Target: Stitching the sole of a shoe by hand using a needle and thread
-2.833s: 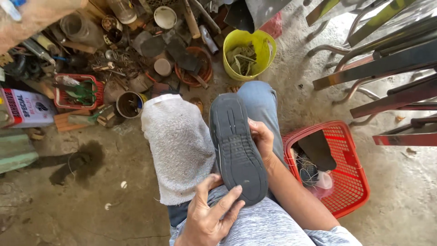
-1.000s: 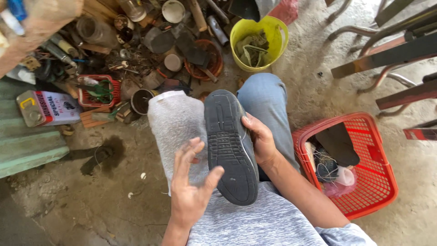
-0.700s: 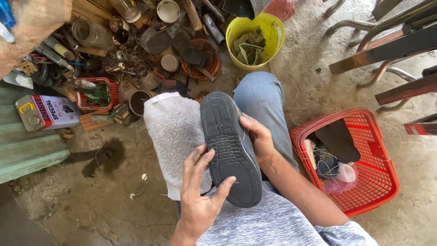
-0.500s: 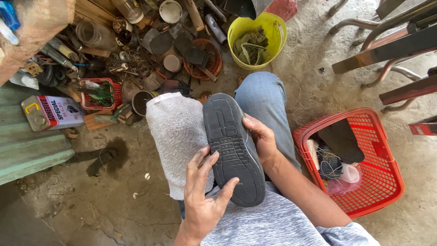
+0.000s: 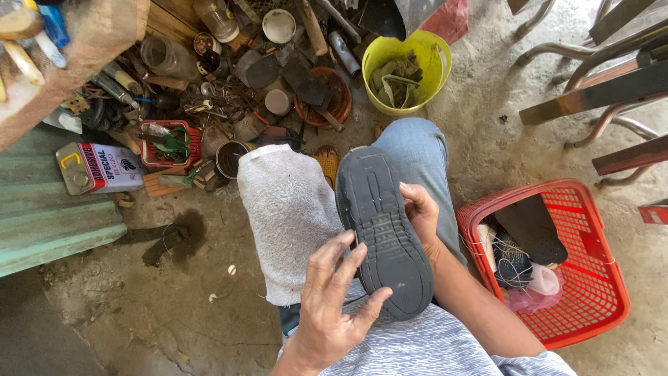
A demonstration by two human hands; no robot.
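- A person seated over a cluttered workshop floor held a dark shoe (image 5: 384, 226) sole-up across the lap, its long axis running from the knee back toward the body, toe end farthest away.
- The right hand (image 5: 419, 216) gripped the shoe's far edge, fingers curled around the side at mid-length.
- The left hand (image 5: 332, 299) lay spread wide, fingertips resting on the sole's near edge and thumb by the heel; it closed on nothing.
- The heel sat closer to the left hand, the midfoot closer to the right.
- A grey towel (image 5: 289, 216) covered the left thigh, touching the shoe's left side.
- A red basket (image 5: 591, 306) stood to the right, a yellow bucket (image 5: 435, 66) beyond the knee.
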